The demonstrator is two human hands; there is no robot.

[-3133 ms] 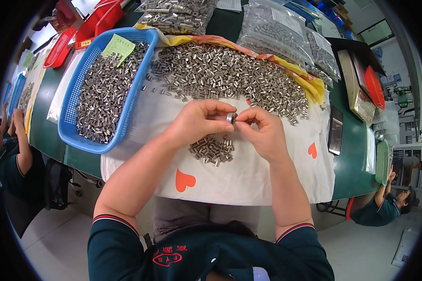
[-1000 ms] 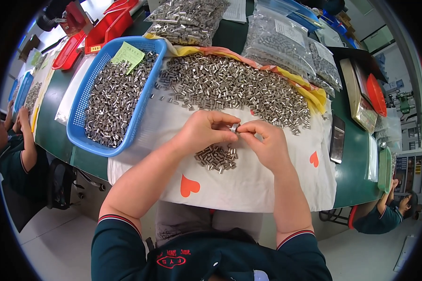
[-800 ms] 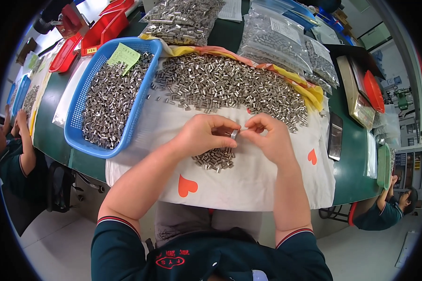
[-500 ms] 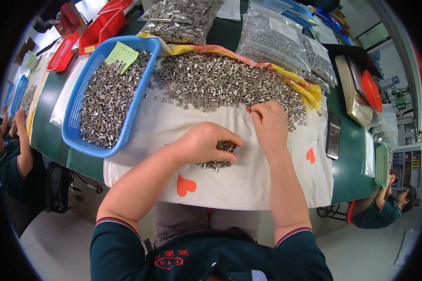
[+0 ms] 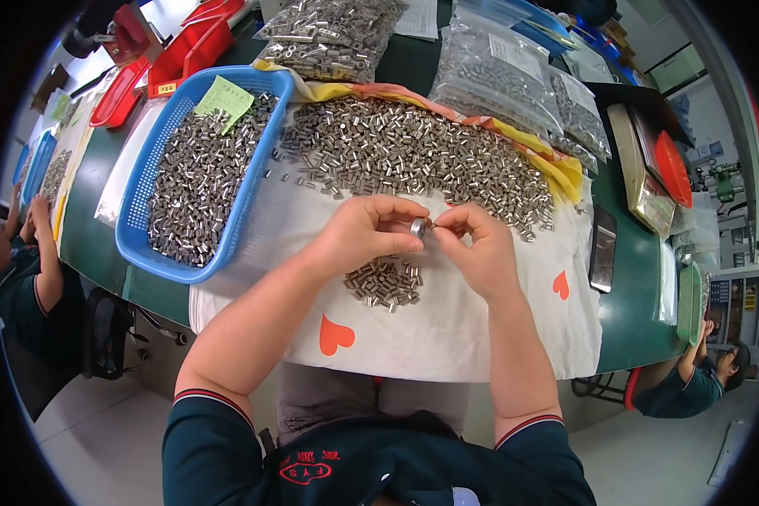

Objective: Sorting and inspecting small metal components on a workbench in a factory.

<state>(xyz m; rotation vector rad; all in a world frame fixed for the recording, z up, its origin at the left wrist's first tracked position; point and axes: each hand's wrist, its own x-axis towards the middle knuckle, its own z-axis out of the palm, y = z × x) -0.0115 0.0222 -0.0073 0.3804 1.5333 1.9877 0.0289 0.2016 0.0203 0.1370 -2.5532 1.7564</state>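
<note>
Head view, looking straight down: both hands meet over the white cloth (image 5: 447,337) with orange hearts that covers the near part of the green worktop (image 5: 641,312). The left hand (image 5: 364,236) has its fingers curled in, thumb and forefinger pinched on a small metal sleeve (image 5: 418,226). The right hand (image 5: 478,253) comes in from the other side, its fingertips closed on the same sleeve, so the piece sits between the two hands, lifted just above the cloth.

Right under the hands lies a small heap of sleeves (image 5: 384,282), resting on the cloth. Beyond the hands, a big spread of sleeves (image 5: 413,156) covers the far half of the cloth, reaching towards a yellow and orange cloth edge (image 5: 557,169).

To the left sits a blue basket (image 5: 253,202) filled with more of the same metal pieces, a green paper slip (image 5: 224,99) lying at its far end. Clear bags of parts (image 5: 497,76) stand at the far side of the worktop. Red trays (image 5: 185,51) lie at the far left. On the right, a dark phone (image 5: 604,249) lies flat beside the cloth.

Other people sit at the edges: one arm at far left (image 5: 38,261), another person at lower right (image 5: 691,384).
</note>
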